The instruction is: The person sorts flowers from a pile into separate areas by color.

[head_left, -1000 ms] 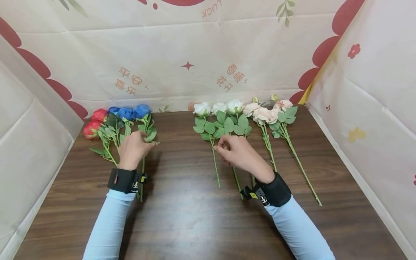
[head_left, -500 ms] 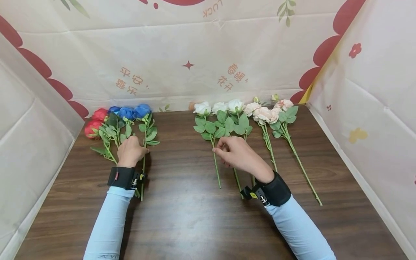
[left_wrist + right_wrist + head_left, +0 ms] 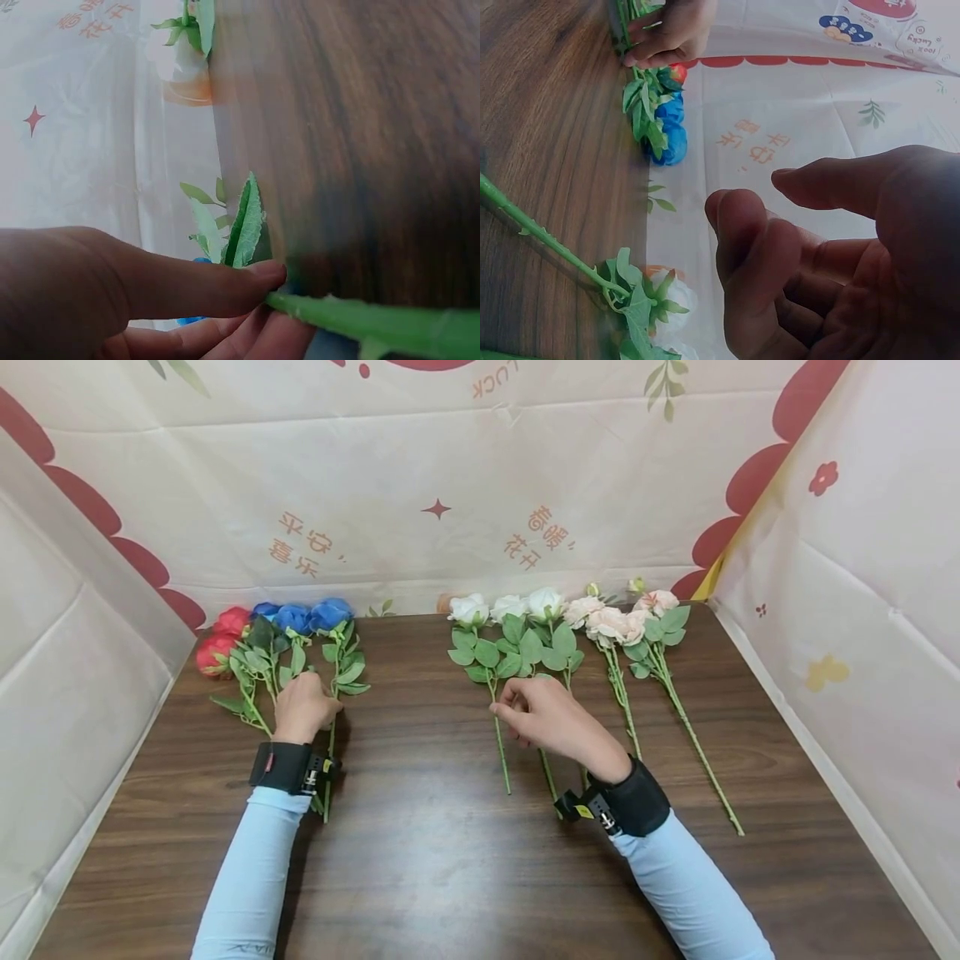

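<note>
1. Head view: the left hand [image 3: 302,708] pinches the green stem of the blue artificial rose [image 3: 331,614], which lies on the dark wood-grain counter [image 3: 420,860] (thumb pressed on the stem in the left wrist view).
2. The right hand [image 3: 551,717] hovers over the white artificial roses [image 3: 507,607], fingers [image 3: 739,225] loosely curled, apart, holding nothing.
3. Pale pink roses [image 3: 613,622] lie just right; red roses [image 3: 217,643] far left.
</note>
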{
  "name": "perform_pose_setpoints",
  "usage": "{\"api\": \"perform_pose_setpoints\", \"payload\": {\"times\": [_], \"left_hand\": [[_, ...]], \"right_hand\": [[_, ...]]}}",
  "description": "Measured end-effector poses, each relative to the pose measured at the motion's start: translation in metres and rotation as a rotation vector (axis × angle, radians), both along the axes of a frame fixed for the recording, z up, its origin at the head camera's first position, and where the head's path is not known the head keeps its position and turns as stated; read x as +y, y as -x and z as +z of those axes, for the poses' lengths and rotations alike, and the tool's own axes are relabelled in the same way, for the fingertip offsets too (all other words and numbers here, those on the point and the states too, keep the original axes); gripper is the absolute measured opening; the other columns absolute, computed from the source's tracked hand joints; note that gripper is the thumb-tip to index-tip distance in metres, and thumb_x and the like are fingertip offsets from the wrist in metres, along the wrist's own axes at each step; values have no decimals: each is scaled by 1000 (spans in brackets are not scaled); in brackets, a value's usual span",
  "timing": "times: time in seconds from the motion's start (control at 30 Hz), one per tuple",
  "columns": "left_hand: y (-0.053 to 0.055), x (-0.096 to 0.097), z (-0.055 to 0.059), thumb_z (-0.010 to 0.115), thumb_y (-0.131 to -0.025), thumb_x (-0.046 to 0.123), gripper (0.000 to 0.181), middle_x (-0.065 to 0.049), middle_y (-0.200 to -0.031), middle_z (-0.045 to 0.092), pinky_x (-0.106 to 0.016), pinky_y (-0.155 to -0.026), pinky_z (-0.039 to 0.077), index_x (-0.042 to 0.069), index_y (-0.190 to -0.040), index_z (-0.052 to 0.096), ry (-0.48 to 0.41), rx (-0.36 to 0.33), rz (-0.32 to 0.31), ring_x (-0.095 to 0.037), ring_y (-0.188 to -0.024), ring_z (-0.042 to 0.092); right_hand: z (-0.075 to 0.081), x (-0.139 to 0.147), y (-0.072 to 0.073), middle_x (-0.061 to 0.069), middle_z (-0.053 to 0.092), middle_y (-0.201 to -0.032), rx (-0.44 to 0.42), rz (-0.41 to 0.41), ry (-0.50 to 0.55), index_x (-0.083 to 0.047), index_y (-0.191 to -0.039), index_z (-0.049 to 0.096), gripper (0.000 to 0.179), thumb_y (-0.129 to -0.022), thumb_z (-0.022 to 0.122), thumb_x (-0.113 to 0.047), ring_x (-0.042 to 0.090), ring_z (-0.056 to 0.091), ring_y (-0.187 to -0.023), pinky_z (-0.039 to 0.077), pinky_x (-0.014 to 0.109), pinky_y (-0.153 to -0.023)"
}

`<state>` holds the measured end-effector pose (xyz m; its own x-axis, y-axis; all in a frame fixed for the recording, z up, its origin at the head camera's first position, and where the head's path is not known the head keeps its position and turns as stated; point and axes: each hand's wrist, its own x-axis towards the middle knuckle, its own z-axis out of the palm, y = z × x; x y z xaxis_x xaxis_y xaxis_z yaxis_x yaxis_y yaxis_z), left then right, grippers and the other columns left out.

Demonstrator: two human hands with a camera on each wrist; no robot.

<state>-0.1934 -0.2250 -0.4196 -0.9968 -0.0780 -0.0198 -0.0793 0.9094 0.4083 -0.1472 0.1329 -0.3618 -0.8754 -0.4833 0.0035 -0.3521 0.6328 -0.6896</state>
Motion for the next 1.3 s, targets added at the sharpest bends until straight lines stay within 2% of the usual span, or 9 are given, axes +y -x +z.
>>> {"api": "perform_pose_setpoints", "payload": {"times": [0.13,0.23,0.3,0.37,0.43,0.7,0.9,1.13,1.3], "left_hand": [[-1,-1,4,65,-83,13,45,2,-39,37,-27,-41,27,13,-44,43,-19,7,-23,-15,-36,36],[-3,-2,11,67,-84,15,39,2,-40,48,-32,-48,37,10,-47,54,-39,17,-43,-19,-42,50],[-4,-1,17,67,-84,16,30,0,-45,56,-38,-61,44,7,-56,65,-60,26,-47,-22,-52,58],[-6,0,24,68,-83,17,20,-1,-52,60,-44,-72,45,5,-67,72,-77,43,-39,-26,-62,61],[-7,1,30,69,-83,18,16,-3,-58,63,-47,-76,44,3,-78,74,-103,58,-29,-27,-66,62],[-15,11,50,68,-84,15,13,-3,-60,64,-38,-63,45,2,-87,71,-173,123,-55,-16,-49,62],[-22,18,63,68,-87,17,16,-8,-80,69,-33,-57,51,3,-94,69,-300,53,-74,-16,-55,65],[-23,30,65,68,-88,17,20,-14,-88,69,-35,-58,54,1,-100,67,-422,-36,-126,-21,-60,67],[-25,48,61,69,-87,16,19,-12,-87,67,-32,-55,54,2,-100,65,-491,-47,-184,-23,-60,66]], "right_hand": [[-2,-1,1,-6,60,-60,13,8,0,-16,-87,62,20,-97,55,-31,10,57,-45,48,29,-46],[-2,-1,1,-7,60,-60,13,5,0,-16,-87,62,20,-97,55,-32,10,58,-45,48,28,-46],[-2,0,1,-7,61,-61,10,4,0,-16,-87,62,20,-97,55,-32,10,58,-46,48,28,-46],[-2,0,1,-7,61,-61,6,1,-2,-16,-87,62,20,-96,55,-32,10,58,-46,48,28,-46],[-1,0,1,-6,61,-62,1,2,0,-16,-87,62,20,-97,55,-32,11,59,-47,49,28,-46],[-2,2,2,-6,61,-62,-12,-9,-1,-15,-87,62,19,-97,55,-31,11,58,-46,49,29,-46],[-2,2,3,-6,61,-61,-14,-20,7,-16,-86,61,19,-96,56,-31,11,58,-45,49,29,-46],[-3,3,3,-2,62,-60,-9,-24,0,-16,-85,61,20,-96,56,-31,13,59,-46,48,29,-46],[-5,1,2,1,61,-60,3,0,8,-14,-84,61,21,-97,56,-30,16,58,-46,48,29,-45]]}}
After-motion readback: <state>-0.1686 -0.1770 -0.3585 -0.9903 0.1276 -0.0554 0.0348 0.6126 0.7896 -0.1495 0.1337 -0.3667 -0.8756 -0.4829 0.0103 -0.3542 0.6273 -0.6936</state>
